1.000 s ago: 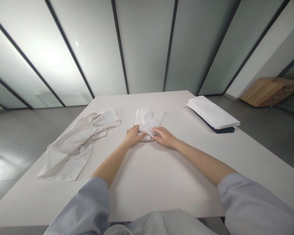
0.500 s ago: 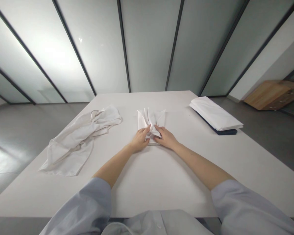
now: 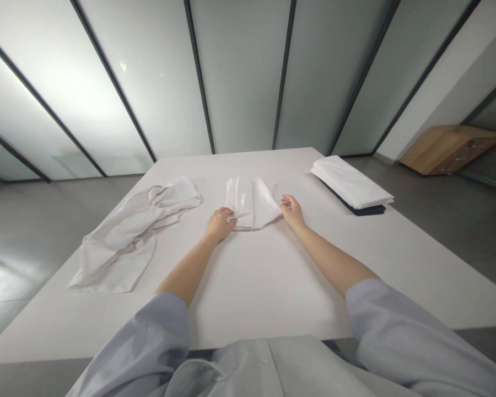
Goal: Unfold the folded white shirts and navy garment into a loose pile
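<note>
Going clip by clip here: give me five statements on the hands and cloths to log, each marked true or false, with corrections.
1. The left hand is at the left side of the middle white cloth. True.
2. The folded white cloth lies on top of a dark cloth. True.
3. The right hand lies on the dark cloth. False: it is at the middle white cloth's right edge.
4. The crumpled cloth lies between the hands. False: it lies left of both.
5. Both sleeves are black. False: they look pale grey-blue.
</note>
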Motion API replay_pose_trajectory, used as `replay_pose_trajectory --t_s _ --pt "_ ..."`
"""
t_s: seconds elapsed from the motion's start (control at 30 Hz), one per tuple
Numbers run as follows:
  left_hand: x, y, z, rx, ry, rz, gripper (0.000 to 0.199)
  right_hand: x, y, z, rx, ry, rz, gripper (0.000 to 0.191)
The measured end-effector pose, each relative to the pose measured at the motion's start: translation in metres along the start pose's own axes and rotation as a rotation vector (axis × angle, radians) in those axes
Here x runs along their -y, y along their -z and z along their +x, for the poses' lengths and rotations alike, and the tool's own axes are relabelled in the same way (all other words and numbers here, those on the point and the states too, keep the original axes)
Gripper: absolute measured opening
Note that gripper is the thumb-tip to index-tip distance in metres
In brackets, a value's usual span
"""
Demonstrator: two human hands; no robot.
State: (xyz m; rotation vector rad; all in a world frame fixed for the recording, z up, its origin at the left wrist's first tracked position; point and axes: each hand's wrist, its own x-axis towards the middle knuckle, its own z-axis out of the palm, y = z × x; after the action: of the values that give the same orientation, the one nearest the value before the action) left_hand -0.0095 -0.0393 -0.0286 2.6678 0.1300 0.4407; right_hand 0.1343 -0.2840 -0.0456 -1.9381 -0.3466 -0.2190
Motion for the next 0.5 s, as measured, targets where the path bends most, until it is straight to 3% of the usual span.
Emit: replay_pose_trajectory --t_s 0.1,0.2,0.33,0.43,0.5 --pt "0.003 0.000 0.000 -0.011 -0.027 -0.025 0.026 0.004 -0.001 -0.005 0.078 0.107 -0.038 0.038" --pt "0.002 -0.003 0.001 -0.042 -0.041 -0.170 0.022 0.011 -0.004 -0.013 0.241 0.251 -0.176 0.030" --pt "0.007 -0.007 0.010 -0.146 0.143 -0.480 0.016 0.017 -0.004 -0.018 0.378 0.278 -0.341 0.014" --pt "0.027 -0.004 0.018 -0.382 0.376 -0.600 0.017 0.016 0.002 -0.013 0.268 0.150 -0.335 0.014" --pt "0.046 0.003 0.020 -0.517 0.468 -0.507 0.021 0.011 0.008 -0.006 0.100 0.072 -0.292 0.015"
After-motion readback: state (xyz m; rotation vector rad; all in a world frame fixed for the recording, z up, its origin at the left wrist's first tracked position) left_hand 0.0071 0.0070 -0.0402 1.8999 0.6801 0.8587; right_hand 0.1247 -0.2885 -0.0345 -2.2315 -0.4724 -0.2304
